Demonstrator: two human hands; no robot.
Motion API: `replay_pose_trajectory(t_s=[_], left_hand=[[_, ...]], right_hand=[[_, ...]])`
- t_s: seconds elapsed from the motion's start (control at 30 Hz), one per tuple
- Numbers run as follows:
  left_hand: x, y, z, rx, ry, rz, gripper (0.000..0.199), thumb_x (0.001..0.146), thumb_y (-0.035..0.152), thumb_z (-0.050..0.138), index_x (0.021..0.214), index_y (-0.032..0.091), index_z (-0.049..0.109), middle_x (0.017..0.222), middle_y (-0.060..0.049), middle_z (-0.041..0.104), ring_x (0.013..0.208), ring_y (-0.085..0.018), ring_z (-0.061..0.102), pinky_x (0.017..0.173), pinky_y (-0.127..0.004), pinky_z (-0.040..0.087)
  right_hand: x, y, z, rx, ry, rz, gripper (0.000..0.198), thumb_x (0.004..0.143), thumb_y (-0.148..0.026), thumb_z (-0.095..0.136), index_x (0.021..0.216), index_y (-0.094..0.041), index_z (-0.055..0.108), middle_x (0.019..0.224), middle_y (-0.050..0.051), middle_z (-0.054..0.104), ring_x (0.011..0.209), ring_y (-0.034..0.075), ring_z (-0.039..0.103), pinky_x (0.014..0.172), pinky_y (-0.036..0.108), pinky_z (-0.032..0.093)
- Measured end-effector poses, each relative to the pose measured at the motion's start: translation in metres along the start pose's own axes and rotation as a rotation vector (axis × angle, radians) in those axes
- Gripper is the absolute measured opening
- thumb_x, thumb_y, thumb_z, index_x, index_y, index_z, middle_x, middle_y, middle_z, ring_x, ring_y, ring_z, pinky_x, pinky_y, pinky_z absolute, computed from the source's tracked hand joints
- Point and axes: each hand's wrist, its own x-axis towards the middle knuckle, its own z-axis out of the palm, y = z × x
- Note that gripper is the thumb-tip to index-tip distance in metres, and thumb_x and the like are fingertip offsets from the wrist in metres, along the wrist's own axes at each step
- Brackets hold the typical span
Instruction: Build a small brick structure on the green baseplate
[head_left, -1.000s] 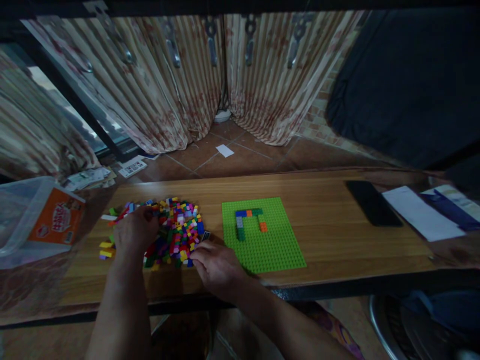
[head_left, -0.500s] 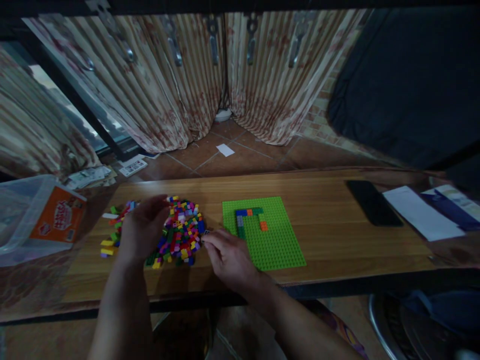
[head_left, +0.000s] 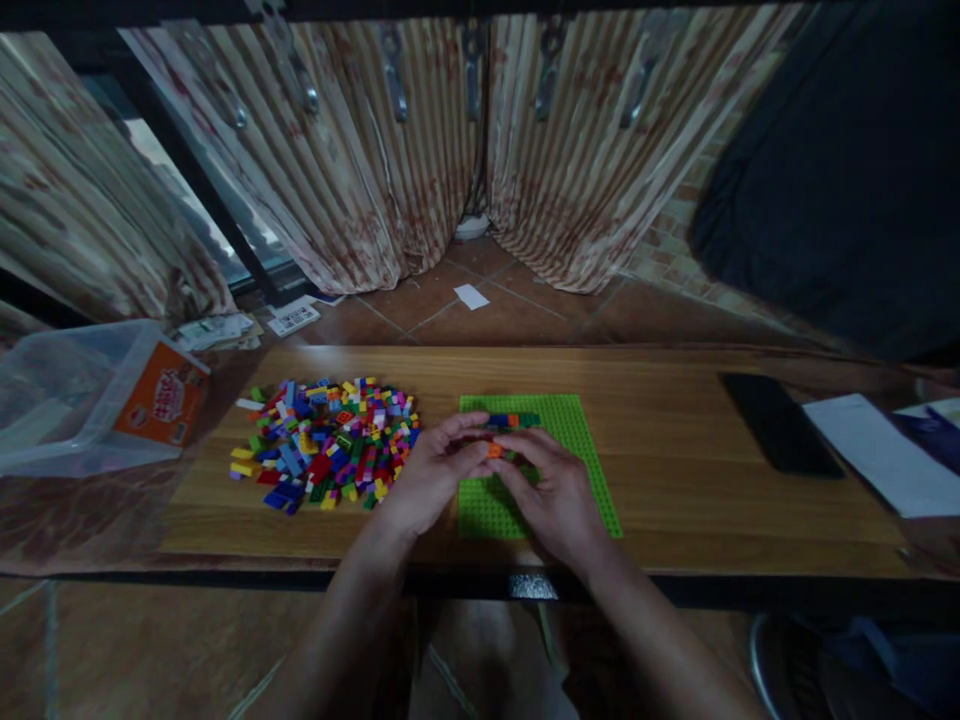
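The left hand (head_left: 429,478) and right hand (head_left: 559,492) meet over one green baseplate (head_left: 487,518), fingertips of both pinching one visible orange brick (head_left: 494,450), partly covered, at the plate's ten o'clock. One row of bricks (head_left: 516,421) at eleven o'clock is partly hidden by fingers; one brick pile (head_left: 337,440), at nine o'clock, overlaps too densely to count.

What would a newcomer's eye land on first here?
Probably the heap of small multicoloured plastic bricks on the left part of the brown wooden table. Next, the flat bright-green studded plastic baseplate right of it, above which the bare left hand and right hand meet at a small orange brick. Farther right lies a flat black rectangular object.
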Motion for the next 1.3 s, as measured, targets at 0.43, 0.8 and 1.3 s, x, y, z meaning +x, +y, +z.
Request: replay_pose_trajectory(t_s=[0.43,0.8,1.3], left_hand=[[-0.005,-0.008,0.018,0.438,-0.294,-0.179,0.039,0.084,0.032,0.057,0.119,0.016,0.061,0.072,0.000,0.064,0.050,-0.009,0.054,0.048,-0.022,0.042],[-0.002,-0.019,0.019,0.615,-0.380,-0.224,0.053,0.089,0.037,0.048,0.138,0.016,0.045,0.079,-0.001,0.063,0.055,-0.009,0.055,0.050,-0.022,0.046],[0.003,-0.027,0.023,0.606,-0.387,-0.167,0.055,0.088,0.034,0.048,0.140,0.016,0.044,0.077,-0.001,0.064,0.052,-0.010,0.053,0.049,-0.022,0.043]], right_hand=[[-0.021,0.060,-0.062,-0.162,-0.179,0.250,0.014,0.084,-0.029,0.064,0.095,-0.025,0.071,0.094,0.003,0.068,0.086,0.018,0.064,0.080,0.035,0.049],[-0.017,0.058,-0.045,-0.147,-0.176,0.228,0.014,0.083,-0.022,0.063,0.094,-0.024,0.071,0.089,0.002,0.070,0.084,0.019,0.064,0.080,0.036,0.048],[-0.017,0.055,-0.047,-0.133,-0.109,0.279,0.013,0.084,-0.026,0.062,0.092,-0.024,0.072,0.093,0.003,0.075,0.084,0.019,0.069,0.080,0.036,0.051]])
